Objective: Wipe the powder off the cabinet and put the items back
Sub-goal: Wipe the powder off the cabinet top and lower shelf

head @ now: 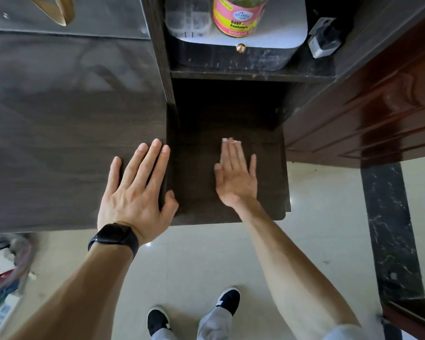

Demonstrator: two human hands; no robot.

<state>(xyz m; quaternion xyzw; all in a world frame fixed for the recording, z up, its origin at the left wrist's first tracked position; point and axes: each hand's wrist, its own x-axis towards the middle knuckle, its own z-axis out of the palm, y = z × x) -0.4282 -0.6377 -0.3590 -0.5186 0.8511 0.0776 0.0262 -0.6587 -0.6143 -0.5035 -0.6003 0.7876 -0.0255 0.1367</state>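
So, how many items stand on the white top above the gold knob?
2: a clear plastic box at left, a pink-labelled bottle beside it. The frame edge may hide others.

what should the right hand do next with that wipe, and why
Probably sweep the right hand sideways across the dark shelf: it lies flat, pressing a white wipe under its fingers, much of the shelf lies bare around it, and the left hand braces on the wood top beside it.

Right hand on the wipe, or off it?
Touching. Head view: the right hand lies flat over the wipe, whose white edge peeks out from directly under it.
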